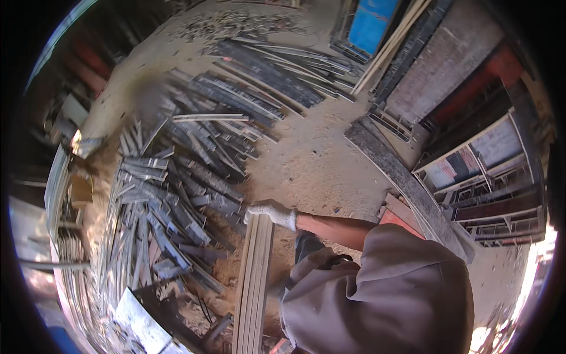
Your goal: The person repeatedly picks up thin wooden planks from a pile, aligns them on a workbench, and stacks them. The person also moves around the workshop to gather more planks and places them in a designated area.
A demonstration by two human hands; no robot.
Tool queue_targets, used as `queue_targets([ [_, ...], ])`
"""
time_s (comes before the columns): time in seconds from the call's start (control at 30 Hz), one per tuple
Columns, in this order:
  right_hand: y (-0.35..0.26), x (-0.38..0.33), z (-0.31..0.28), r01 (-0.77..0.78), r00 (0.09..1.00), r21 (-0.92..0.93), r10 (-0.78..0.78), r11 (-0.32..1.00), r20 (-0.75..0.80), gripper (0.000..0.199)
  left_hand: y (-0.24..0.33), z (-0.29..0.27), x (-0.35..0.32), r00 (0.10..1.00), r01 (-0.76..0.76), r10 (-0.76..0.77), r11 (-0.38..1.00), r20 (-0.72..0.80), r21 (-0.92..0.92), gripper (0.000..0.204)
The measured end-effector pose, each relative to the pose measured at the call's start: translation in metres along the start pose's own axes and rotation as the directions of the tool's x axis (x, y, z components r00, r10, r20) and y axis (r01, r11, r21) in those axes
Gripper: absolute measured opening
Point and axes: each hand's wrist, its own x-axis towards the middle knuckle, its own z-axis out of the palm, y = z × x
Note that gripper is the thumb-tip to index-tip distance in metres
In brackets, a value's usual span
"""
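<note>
My right hand (272,212), in a white work glove, is closed over the top end of a bundle of pale wooden strips (253,283). The bundle stands nearly upright and runs down to the lower edge of the picture. My bare forearm and a loose grey sleeve (383,289) come in from the lower right. No left hand shows; the sleeve and the bundle may cover it.
A wide heap of dark grey slats (177,177) covers the sandy ground (312,159) to the left. More long slats (265,71) lie farther off. A long dark plank (401,177), framed panels (483,171) and a blue panel (371,23) stand to the right and top.
</note>
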Motion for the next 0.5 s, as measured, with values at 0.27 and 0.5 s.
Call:
queue_targets([
  [0.27,-0.18,-0.183,-0.387,0.237,0.771,-0.225,-0.324,0.945,-0.548,0.039,-0.297,0.242,-0.156,0.926,0.294,-0.328,0.938,0.189,0.184,0.091],
  [0.5,-0.325,-0.368,-0.522,0.502,0.452,-0.346,-0.582,0.792,-0.676,0.085,-0.489,0.377,-0.306,0.748,0.619,-0.648,0.759,0.142,0.202,0.093],
])
